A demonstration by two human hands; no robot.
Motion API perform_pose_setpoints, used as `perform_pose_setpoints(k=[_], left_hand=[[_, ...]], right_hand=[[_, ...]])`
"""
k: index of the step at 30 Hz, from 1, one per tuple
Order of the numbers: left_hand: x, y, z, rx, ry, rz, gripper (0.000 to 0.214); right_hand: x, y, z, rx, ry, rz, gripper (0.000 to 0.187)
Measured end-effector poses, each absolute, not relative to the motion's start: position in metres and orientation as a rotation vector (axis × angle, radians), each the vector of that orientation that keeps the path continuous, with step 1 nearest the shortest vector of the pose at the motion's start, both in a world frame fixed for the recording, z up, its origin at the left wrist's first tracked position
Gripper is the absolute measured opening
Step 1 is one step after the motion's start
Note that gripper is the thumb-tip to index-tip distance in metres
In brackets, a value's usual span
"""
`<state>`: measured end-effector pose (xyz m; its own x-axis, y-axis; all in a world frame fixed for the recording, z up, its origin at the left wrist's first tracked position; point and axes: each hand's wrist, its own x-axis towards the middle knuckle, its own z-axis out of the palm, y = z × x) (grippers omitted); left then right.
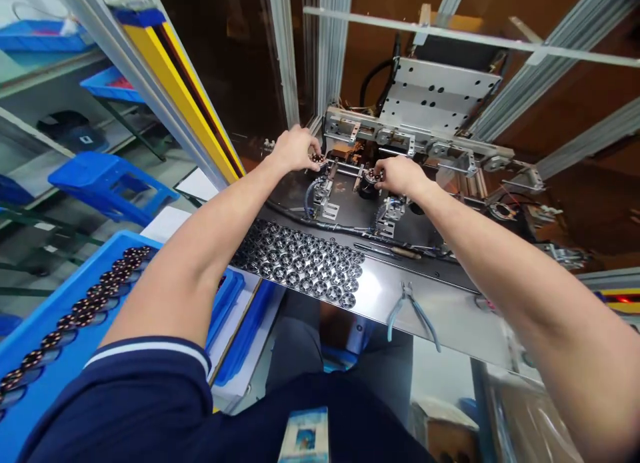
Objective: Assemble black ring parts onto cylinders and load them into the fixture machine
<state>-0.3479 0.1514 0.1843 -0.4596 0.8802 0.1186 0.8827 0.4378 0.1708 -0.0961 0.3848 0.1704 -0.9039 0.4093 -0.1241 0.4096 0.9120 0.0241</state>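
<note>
At the machine bed: both bare arms extended from a navy shirt in among metal fixtures.
Left hand: thumb and fingers pinched a round, copper-dotted part over the bed's left side.
Right hand: fingers curled onto a second copper-dotted part atop a black holder; whether they gripped it or merely touched it could not be told.
Metal ledge: rows of shiny metal rings covered the left stretch, while blue-handled pliers lay spread to their right, handles jutting past the front edge.
Blue tray: more copper-dotted pieces formed a diagonal row beside the left arm.
</note>
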Motion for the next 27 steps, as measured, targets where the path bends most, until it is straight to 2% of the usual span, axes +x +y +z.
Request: perform_pose_setpoints(k=[4, 8, 12, 18, 20, 22, 24, 27], left_hand=[[-0.358, 0.159, 0.168, -1.702, -2.613, -0.265, 0.044], [-0.371, 0.171, 0.168, -1.786, -2.596, -0.151, 0.045], [-0.384, 0.186, 0.176, -1.857, -2.637, -0.039, 0.035], [-0.393, 0.196, 0.182, -1.896, -2.659, -0.021, 0.031], [-0.395, 0.195, 0.181, -1.900, -2.661, -0.028, 0.030], [-0.398, 0.193, 0.181, -1.914, -2.658, -0.039, 0.031], [-0.401, 0.192, 0.182, -1.952, -2.652, -0.050, 0.032], [-0.404, 0.192, 0.183, -2.045, -2.630, -0.074, 0.042]], right_hand=[[-0.106, 0.398, 0.171, 0.608, 2.892, 0.008, 0.047], [-0.116, 0.399, 0.176, 0.597, 2.841, -0.051, 0.042], [-0.121, 0.392, 0.188, 0.650, 2.873, -0.122, 0.036], [-0.102, 0.380, 0.224, 0.776, 2.970, -0.366, 0.023], [-0.077, 0.370, 0.237, 0.817, 3.025, -0.467, 0.030], [-0.037, 0.356, 0.247, 0.866, 3.068, -0.661, 0.045], [0.019, 0.340, 0.251, 0.957, 3.023, -1.086, 0.062], [0.120, 0.315, 0.245, 1.139, 2.897, -1.230, 0.076]])
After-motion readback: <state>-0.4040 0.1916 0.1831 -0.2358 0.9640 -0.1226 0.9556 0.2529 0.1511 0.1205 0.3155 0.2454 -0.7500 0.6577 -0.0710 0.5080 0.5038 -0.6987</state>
